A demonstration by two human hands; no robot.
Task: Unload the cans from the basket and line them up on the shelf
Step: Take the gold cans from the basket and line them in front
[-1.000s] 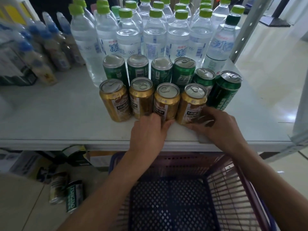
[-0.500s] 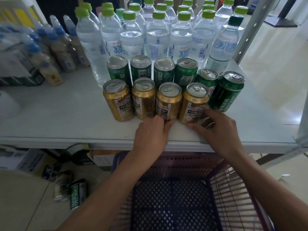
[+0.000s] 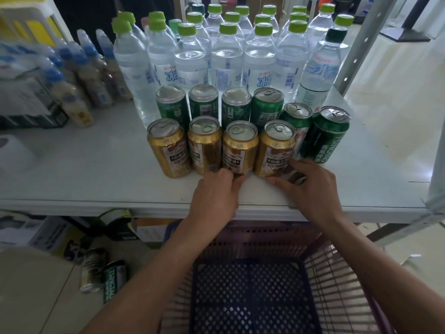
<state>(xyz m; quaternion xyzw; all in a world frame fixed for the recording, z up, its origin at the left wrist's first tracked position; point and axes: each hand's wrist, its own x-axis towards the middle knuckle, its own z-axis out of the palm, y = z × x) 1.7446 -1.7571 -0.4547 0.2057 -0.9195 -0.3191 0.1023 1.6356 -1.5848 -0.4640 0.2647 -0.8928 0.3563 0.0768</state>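
Four gold cans stand in a front row on the white shelf [image 3: 96, 179], with several green cans [image 3: 237, 107] behind and to the right. My left hand [image 3: 215, 196] rests on the shelf edge, fingers and thumb curled at the base of the third gold can [image 3: 240, 148]. My right hand [image 3: 310, 189] cups the base of the fourth gold can [image 3: 277, 148], index finger on its right side and thumb in front. The basket [image 3: 265, 235] sits below the shelf edge between my forearms; its purple walls and dark blue mesh floor hold nothing visible.
Clear water bottles with green caps [image 3: 228, 59] fill the back of the shelf. Small blue-capped bottles [image 3: 72, 92] stand at the left. A grey metal upright [image 3: 361, 44] rises at the right. Two cans [image 3: 113, 278] and boxes lie on the floor under the shelf.
My right hand has closed in a little on the fourth gold can's base. The left hand stays at the third can. The cans have not visibly shifted.
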